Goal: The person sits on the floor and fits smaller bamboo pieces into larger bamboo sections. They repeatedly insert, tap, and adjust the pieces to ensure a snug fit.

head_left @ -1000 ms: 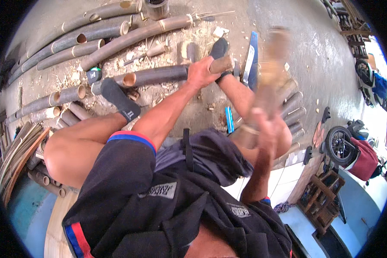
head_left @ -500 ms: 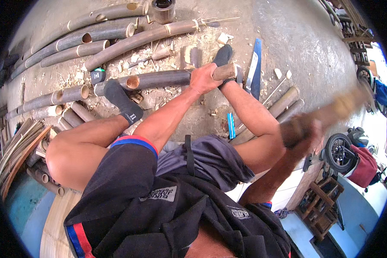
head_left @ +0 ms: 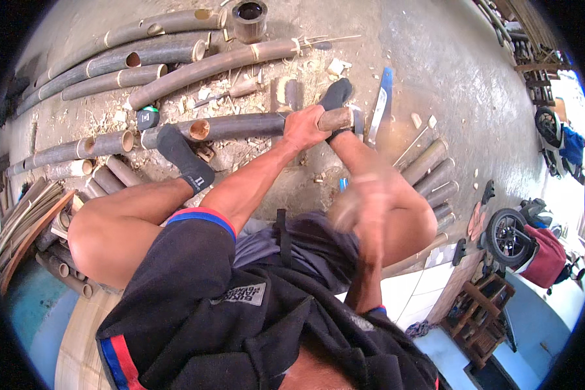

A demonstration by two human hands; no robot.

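Note:
My left hand (head_left: pixel 303 128) is closed around a thick round wooden handle (head_left: pixel 336 119), its pale end pointing right. Whatever lies at the handle's other end is hidden by the hand. Beneath them a dark bamboo pole (head_left: pixel 247 126) with a round hole cut in it lies across the floor, between my socked feet. My right hand (head_left: pixel 372 203), smeared by motion, is above my right thigh. It grips a wooden mallet (head_left: pixel 342 213), whose outline is too blurred to trace.
Several bamboo poles (head_left: pixel 143 52) lie at the far left among shavings. A chisel (head_left: pixel 240 89), a tape measure (head_left: pixel 147 117), a dark pot (head_left: pixel 249 23) and a saw (head_left: pixel 379 107) are on the floor. Cut bamboo lengths (head_left: pixel 429 162) lie right of my knee; a motorbike wheel (head_left: pixel 511 237) stands beyond.
My right hand has swung the mallet from the far right inward to above my right thigh. My left hand keeps its grip, almost in the same place.

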